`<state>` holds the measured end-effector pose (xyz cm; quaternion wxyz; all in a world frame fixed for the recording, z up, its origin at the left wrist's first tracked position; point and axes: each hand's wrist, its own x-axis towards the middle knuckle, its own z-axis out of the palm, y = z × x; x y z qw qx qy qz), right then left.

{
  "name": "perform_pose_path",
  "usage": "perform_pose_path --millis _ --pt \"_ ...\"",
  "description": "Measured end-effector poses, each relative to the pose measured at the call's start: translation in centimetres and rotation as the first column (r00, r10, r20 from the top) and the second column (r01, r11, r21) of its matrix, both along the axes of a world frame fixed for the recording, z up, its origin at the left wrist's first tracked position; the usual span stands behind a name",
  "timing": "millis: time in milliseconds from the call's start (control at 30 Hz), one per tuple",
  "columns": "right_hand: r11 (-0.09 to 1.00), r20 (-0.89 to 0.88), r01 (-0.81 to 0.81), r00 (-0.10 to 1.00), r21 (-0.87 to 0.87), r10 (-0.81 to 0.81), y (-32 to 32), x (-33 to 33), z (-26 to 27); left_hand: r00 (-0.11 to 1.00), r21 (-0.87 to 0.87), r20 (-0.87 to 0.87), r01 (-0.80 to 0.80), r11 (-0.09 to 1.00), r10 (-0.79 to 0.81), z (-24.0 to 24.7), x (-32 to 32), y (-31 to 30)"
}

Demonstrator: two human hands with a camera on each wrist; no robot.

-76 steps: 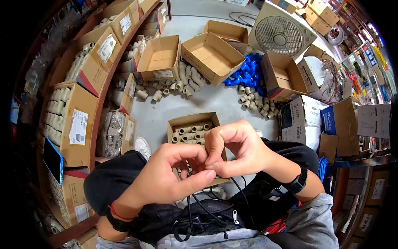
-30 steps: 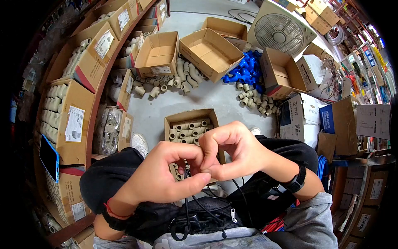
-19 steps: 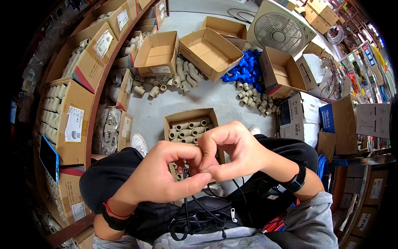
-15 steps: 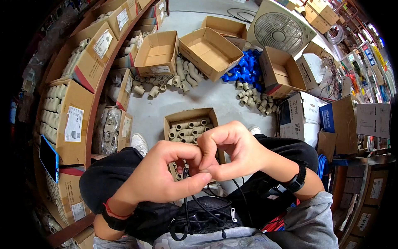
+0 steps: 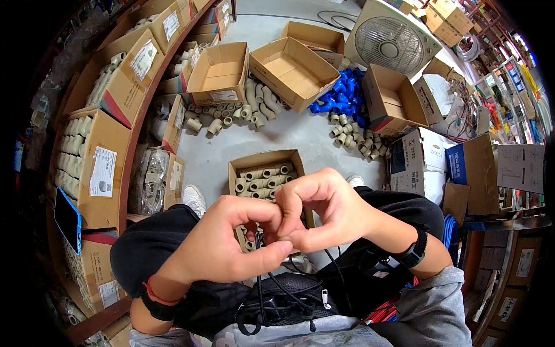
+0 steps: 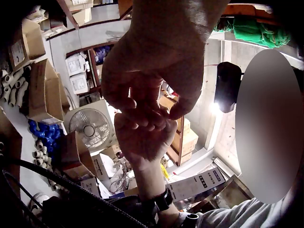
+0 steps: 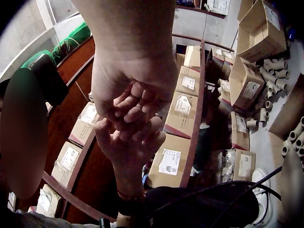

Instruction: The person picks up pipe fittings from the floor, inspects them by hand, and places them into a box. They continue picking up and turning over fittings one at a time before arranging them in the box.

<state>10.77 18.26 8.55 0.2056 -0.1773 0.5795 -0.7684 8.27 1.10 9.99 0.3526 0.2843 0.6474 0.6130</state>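
Holding left hand (image 5: pixel 234 240) and right hand (image 5: pixel 329 211) together with fingers curled, touching at the tips; too hidden for telling whether pinching anything. Hovering over a near open carton (image 5: pixel 263 158) of beige pipe fittings (image 5: pixel 263 184) standing between white shoes (image 5: pixel 195 198).

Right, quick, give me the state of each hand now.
Left hand: closed, fingers curled; no held object visible.
Right hand: closed, fingers curled; whether something small sits between the fingertips cannot be told.
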Motion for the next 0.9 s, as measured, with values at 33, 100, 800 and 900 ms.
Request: perform_pose_path --millis 33,100,800,900 --pt "1.0 0.002 0.001 1.0 -0.004 -0.001 0.0 0.01 0.0 1.0 0.001 -0.005 0.003 1.0 -0.003 -0.02 -0.02 -0.01" --pt "1.0 -0.055 -0.009 0.998 0.0 0.009 0.06 -0.01 -0.39 1.0 0.0 -0.006 0.002 1.0 -0.002 0.01 -0.01 0.01" --pt "1.0 -0.002 0.01 1.0 0.007 -0.01 0.02 0.06 -0.06 1.0 0.007 -0.014 0.007 1.0 -0.007 0.01 0.0 -0.01" --pt "1.0 -0.042 -0.01 0.999 0.019 0.01 0.13 0.03 -0.32 1.0 -0.003 -0.022 0.009 1.0 -0.009 0.0 -0.03 -0.02"
